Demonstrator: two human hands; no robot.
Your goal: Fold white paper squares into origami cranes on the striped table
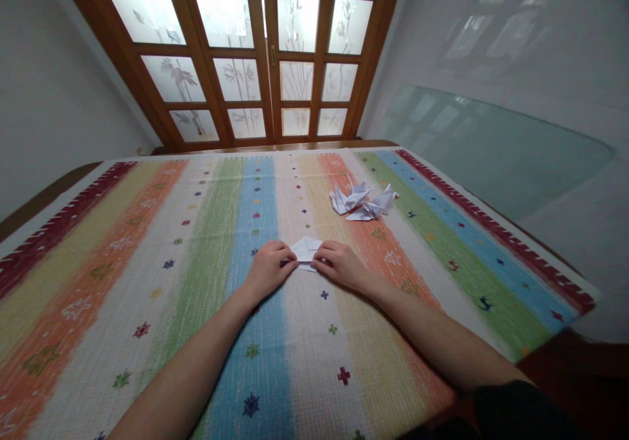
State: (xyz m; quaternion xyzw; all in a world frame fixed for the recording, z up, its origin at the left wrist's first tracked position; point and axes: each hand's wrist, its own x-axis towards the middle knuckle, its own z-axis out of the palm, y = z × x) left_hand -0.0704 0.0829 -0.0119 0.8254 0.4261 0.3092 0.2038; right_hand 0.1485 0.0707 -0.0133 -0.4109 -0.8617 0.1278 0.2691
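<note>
A small folded white paper (305, 249) lies on the striped tablecloth (147, 283) near the middle of the table. My left hand (269, 268) has its fingers curled and pressed on the paper's left edge. My right hand (340, 264) pinches the paper's right edge with curled fingers. Part of the paper is hidden under both hands. Beyond my right hand, a little pile of folded white paper figures (362, 201) rests on the cloth.
The table's right edge (565, 283) runs close by, with a pane of glass (491, 145) leaning against the wall beyond it. A wooden door with frosted panes (255, 54) stands behind the table's far edge.
</note>
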